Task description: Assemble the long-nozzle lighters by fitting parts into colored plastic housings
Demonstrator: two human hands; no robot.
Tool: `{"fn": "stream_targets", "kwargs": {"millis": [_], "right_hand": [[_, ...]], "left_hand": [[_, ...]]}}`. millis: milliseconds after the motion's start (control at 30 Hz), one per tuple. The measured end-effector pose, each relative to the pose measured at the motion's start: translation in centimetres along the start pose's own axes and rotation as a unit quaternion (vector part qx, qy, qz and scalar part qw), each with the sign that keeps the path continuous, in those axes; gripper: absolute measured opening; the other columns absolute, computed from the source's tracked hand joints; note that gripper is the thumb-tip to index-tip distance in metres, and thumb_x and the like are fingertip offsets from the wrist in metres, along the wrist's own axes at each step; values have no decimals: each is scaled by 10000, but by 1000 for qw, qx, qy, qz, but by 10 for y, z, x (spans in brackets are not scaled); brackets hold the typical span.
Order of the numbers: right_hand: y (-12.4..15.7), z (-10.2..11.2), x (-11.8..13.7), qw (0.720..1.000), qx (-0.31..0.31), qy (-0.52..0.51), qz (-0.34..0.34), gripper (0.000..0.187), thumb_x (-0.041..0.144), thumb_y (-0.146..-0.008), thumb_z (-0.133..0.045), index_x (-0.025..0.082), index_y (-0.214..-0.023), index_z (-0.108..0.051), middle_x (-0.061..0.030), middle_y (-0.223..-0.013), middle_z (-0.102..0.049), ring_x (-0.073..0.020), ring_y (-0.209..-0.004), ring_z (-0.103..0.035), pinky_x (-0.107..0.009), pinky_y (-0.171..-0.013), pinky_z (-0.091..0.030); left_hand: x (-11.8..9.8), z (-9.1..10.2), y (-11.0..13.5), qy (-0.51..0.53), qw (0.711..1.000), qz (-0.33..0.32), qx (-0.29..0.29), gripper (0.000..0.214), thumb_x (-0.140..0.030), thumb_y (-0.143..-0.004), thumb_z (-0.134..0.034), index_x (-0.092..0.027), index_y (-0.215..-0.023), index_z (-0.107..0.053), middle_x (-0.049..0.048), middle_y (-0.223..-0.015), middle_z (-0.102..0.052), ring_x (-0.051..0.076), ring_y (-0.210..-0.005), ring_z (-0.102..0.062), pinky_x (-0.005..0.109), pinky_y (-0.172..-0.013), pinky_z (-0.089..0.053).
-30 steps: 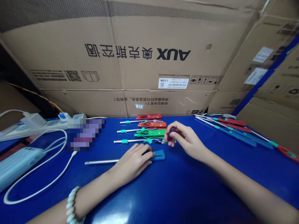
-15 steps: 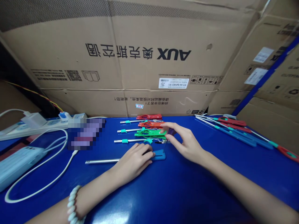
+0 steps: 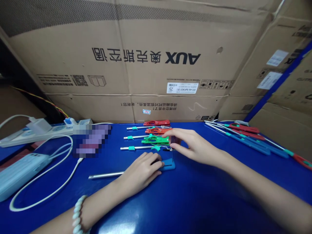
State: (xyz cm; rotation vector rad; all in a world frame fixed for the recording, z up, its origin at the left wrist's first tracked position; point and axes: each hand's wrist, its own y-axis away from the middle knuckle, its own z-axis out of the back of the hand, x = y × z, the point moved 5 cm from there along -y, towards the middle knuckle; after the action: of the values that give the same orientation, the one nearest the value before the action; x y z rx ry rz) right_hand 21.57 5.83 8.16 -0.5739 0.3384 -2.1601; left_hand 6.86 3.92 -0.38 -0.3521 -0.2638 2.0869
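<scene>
My left hand [image 3: 143, 167] is closed over a blue-handled rod [image 3: 168, 164] lying on the blue tabletop, pressing it down. The rod's silver tube [image 3: 106, 175] sticks out to the left of my wrist, and the flat blue end with a dark slot shows past my fingertips. Above that end, my right hand [image 3: 188, 144] pinches the dark purple grip of a small screwdriver [image 3: 173, 140]. Its thin shaft points straight down at the blue end; whether the tip touches a screw is too small to tell.
Beyond my hands lie red [image 3: 157, 123], orange and green [image 3: 156, 139] handles with cords and silver rods [image 3: 136, 148] with teal clips. More rods [image 3: 248, 139] are at right. A power strip [image 3: 14, 138], phone, cable and light-blue power bank [image 3: 23, 174] occupy the left. Cardboard [image 3: 146, 74] walls the back.
My right hand has come slightly left and lower, turning more over the blue end, with the screwdriver now more upright. My left hand keeps its hold. The view has shifted slightly.
</scene>
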Motion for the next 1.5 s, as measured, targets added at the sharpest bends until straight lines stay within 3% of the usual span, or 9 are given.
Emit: {"fn": "stream_targets", "kwargs": {"millis": [100,300,433,633,900,1100,1200,1300,1500], "right_hand": [[-4,-2,-1,997,-28,66,6,165,283,-921,-515,145,-977,-586,-101,-941,-656,-208,-803,-628,-326,-702,-505],[3,-5,-3,999,-37,-31,24,276,123,-923,-428,168,-1175,-531,-85,-1042,-657,-187,-995,-614,-322,-845,-500],[9,0,-7,997,-76,25,7,252,224,-917,-512,139,-1149,-561,-139,-1099,-640,-241,-988,-620,-380,-814,-520],[9,0,-3,998,-26,-61,19,351,116,-916,-462,207,-1249,-525,-70,-1093,-666,-184,-1006,-624,-358,-896,-497],[10,-1,3,999,-39,-27,17,327,172,-944,-450,153,-1264,-513,-117,-1215,-616,-218,-1132,-573,-366,-935,-480],[11,-3,2,998,-61,-14,20,280,217,-954,-452,170,-1213,-548,-93,-1036,-672,-199,-928,-649,-339,-801,-535],[13,-6,2,995,-85,58,16,284,272,-960,-433,140,-1170,-572,-147,-1103,-643,-255,-999,-630,-391,-814,-532],[11,-4,4,998,-49,-18,23,309,172,-956,-400,171,-1239,-524,-111,-1185,-617,-219,-1150,-555,-380,-948,-474],[11,-4,0,996,-83,-21,9,157,210,-935,-488,169,-1056,-578,-87,-956,-654,-193,-875,-632,-320,-771,-522]], "left_hand": [[1,-1,0,4,1000,0,4,129,-179,-939,-485,-174,-1052,-546,67,-1045,-558,199,-902,-553,338,-807,-463],[1,0,0,6,1000,-2,-4,129,-176,-934,-494,-175,-1049,-551,67,-1037,-562,195,-897,-555,327,-804,-464],[-1,2,-1,2,1000,-4,-4,139,-197,-955,-455,-175,-1046,-557,69,-1026,-568,193,-887,-555,329,-786,-470],[-1,1,-1,3,1000,1,2,143,-202,-961,-444,-181,-1057,-547,71,-1044,-563,202,-908,-544,343,-803,-462],[-1,2,-1,10,1000,4,7,134,-189,-945,-479,-182,-1060,-547,66,-1047,-563,203,-919,-544,341,-816,-459],[-1,2,-1,12,1000,2,8,145,-196,-954,-458,-172,-1066,-549,73,-1054,-562,206,-925,-549,354,-819,-466],[-1,3,-1,11,1000,-1,1,152,-213,-963,-442,-175,-1058,-554,73,-1039,-569,202,-919,-555,349,-814,-472],[-1,3,-1,8,1000,0,4,141,-201,-949,-472,-171,-1060,-552,74,-1039,-570,203,-918,-555,345,-815,-471],[-2,5,-1,6,1000,-3,-6,141,-204,-957,-454,-183,-1053,-556,70,-1029,-576,194,-911,-561,334,-813,-475]]}}
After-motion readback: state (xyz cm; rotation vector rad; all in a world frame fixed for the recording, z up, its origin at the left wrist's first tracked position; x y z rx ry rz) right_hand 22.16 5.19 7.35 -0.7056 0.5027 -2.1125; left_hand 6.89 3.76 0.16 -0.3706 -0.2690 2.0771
